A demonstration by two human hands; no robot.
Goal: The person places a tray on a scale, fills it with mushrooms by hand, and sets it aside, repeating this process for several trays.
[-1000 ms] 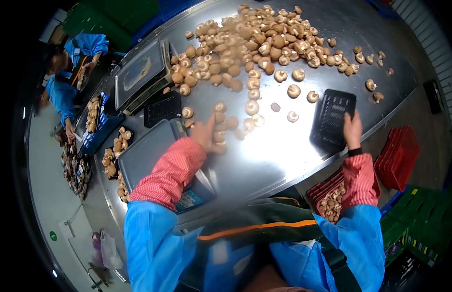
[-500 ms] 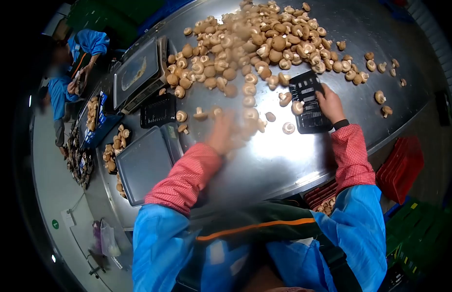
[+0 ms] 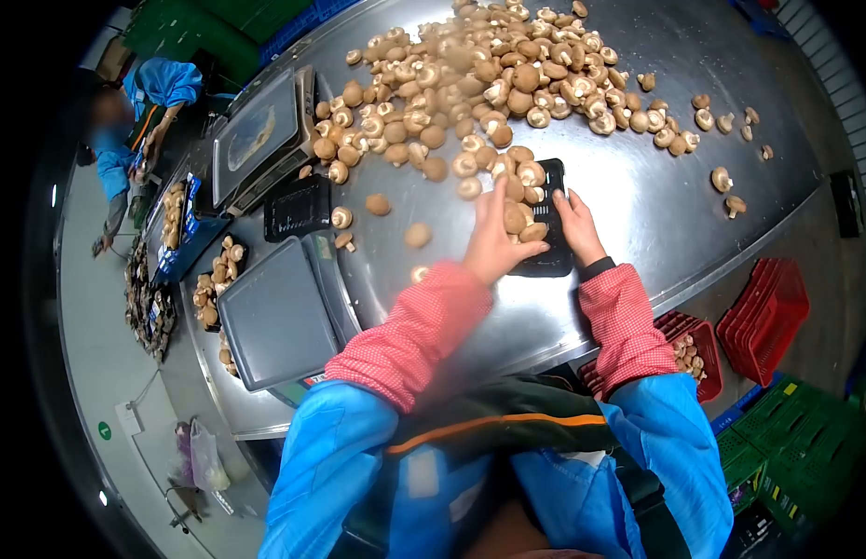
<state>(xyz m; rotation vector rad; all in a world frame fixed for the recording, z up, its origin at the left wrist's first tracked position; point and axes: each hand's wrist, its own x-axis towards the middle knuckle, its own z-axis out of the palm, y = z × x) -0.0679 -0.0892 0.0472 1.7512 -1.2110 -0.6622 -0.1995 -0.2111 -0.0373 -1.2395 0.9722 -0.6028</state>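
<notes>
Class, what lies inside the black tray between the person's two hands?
Several brown mushrooms lie in the black tray. The left hand covers its left side and the right hand its right edge, hiding what lies beneath.

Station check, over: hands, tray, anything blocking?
Left hand open, cupped over mushrooms at the black tray. Right hand grips the tray's right side. Tray part-filled. Loose mushroom pile crowds its far edge; nothing else blocking.

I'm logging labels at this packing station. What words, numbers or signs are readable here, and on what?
Nothing can be read.
Green round sign on the floor: too small.
Sticker at the near scale's front: blurred.
Blue packs at the left: print too small.
</notes>
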